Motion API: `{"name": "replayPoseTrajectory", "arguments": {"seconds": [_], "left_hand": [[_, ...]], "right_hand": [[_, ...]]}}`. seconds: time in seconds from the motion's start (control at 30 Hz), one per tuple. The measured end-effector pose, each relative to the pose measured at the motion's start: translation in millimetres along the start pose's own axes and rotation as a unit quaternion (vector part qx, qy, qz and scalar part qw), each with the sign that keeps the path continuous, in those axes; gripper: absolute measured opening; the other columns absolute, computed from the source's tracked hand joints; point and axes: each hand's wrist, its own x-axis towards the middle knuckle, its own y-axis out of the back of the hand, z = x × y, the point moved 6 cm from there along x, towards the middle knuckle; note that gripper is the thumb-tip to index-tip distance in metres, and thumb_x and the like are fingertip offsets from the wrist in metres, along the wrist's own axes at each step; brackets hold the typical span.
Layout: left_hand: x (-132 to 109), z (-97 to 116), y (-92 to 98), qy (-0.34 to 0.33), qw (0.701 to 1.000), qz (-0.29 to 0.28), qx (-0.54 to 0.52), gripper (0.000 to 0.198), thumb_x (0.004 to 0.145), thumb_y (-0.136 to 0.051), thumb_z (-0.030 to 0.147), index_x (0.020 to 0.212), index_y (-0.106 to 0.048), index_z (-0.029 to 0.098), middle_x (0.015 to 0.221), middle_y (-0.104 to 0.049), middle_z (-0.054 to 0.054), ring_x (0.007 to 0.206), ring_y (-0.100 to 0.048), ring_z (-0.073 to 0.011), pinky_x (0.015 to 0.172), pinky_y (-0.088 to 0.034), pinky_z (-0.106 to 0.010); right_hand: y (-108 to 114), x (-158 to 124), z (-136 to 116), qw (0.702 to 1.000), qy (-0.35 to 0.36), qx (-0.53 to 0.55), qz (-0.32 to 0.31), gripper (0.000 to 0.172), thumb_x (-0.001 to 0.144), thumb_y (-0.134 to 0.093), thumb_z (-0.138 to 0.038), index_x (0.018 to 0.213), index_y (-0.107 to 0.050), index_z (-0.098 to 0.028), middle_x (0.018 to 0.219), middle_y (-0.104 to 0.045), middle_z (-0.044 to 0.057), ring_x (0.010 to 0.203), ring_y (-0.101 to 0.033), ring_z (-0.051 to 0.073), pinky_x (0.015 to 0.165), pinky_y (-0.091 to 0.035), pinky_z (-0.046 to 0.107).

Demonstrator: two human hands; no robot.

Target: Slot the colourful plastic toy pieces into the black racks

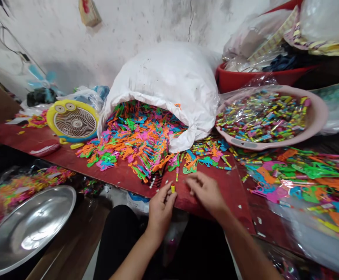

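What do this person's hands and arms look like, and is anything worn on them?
The left hand and right hand are both ungloved. The forearms are bare, with no sleeve in view. No watch or bracelet shows on either.

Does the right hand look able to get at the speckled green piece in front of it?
Probably yes: the right hand appears empty, its fingertips are close to the speckled green piece, and nothing seems to stand between them.
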Motion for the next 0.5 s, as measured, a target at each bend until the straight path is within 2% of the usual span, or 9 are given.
{"name": "replayPoseTrajectory", "arguments": {"seconds": [0.07,0.1,0.17,0.3,0.5], "left_hand": [[3.9,-2.4,-1.1,0.030,0.998,0.003,-0.050,0.037,0.085,-0.063,0.037,0.114,-0.067,0.015,0.090,-0.072,-0.005,0.074,-0.064,-0.0149,0.070,-0.052,-0.025],[5.7,-1.9,-3.3,0.038,0.997,0.002,-0.071,0.035,0.083,-0.065,0.037,0.110,-0.068,0.014,0.085,-0.071,-0.004,0.070,-0.061,-0.0132,0.066,-0.050,-0.023],[9.4,1.0,-10.9,0.046,0.994,-0.011,-0.100,0.031,0.081,-0.066,0.036,0.102,-0.069,0.014,0.078,-0.067,-0.002,0.065,-0.057,-0.0110,0.062,-0.046,-0.021],[16.4,8.4,-30.7,0.038,0.992,-0.063,-0.106,0.028,0.081,-0.064,0.036,0.097,-0.068,0.013,0.075,-0.064,-0.001,0.065,-0.055,-0.0112,0.063,-0.045,-0.021],[22.0,14.7,-36.2,0.003,0.997,-0.070,-0.023,0.024,0.085,-0.059,0.034,0.100,-0.067,0.017,0.083,-0.068,-0.002,0.078,-0.062,-0.0152,0.073,-0.047,-0.023]], "right_hand": [[34.3,17.3,4.9,0.991,0.007,-0.083,0.104,0.026,0.081,-0.056,-0.040,0.090,-0.069,-0.019,0.072,-0.069,0.003,0.061,-0.061,0.016,0.058,-0.044,0.027],[44.4,26.8,8.7,0.986,0.001,-0.116,0.124,0.025,0.079,-0.057,-0.040,0.086,-0.068,-0.019,0.068,-0.067,0.003,0.059,-0.060,0.017,0.057,-0.042,0.027],[50.7,45.6,17.6,0.980,-0.016,-0.154,0.124,0.023,0.075,-0.060,-0.040,0.081,-0.067,-0.018,0.062,-0.064,0.002,0.055,-0.057,0.016,0.055,-0.039,0.027],[35.9,68.4,33.3,0.988,-0.036,-0.119,0.094,0.017,0.063,-0.065,-0.032,0.074,-0.062,-0.019,0.053,-0.057,-0.004,0.048,-0.049,0.012,0.049,-0.033,0.024],[23.5,65.1,42.2,0.994,-0.052,0.062,0.070,0.024,0.055,-0.069,-0.030,0.073,-0.057,-0.018,0.054,-0.055,-0.006,0.047,-0.050,0.011,0.047,-0.038,0.022]]}}
